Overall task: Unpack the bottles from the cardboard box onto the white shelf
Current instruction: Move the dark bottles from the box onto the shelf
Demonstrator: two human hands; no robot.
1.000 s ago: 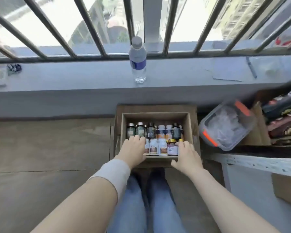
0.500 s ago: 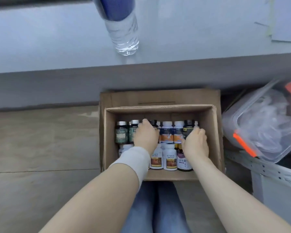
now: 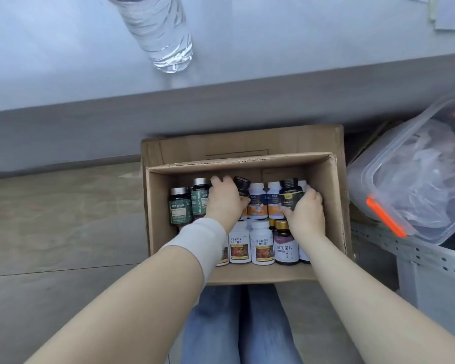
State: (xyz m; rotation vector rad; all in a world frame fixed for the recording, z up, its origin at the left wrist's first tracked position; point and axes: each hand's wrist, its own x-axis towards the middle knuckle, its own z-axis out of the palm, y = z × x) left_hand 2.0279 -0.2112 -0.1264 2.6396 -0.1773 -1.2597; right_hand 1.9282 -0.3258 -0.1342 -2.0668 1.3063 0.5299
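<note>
An open cardboard box (image 3: 247,275) stands on the floor in front of my knees, packed with several supplement bottles in two rows. My left hand (image 3: 225,202) is inside at the back row, its fingers wrapped round a dark bottle (image 3: 242,185) that tilts to the right. My right hand (image 3: 306,212) grips a black bottle with a yellow label band (image 3: 289,194) near the back right. White bottles (image 3: 260,244) and a dark gold-capped bottle (image 3: 285,246) fill the front row. Green bottles (image 3: 180,206) stand at the back left.
A clear water bottle (image 3: 163,35) stands on the pale ledge (image 3: 63,61) above the box. A clear plastic tub with orange clips (image 3: 415,179) leans on a white metal shelf frame (image 3: 410,256) to the right. Tiled floor (image 3: 63,219) lies to the left.
The view has dropped and closed in on the box. Both hands went from the front row to the back row and took hold of bottles; the left one has tilted.
</note>
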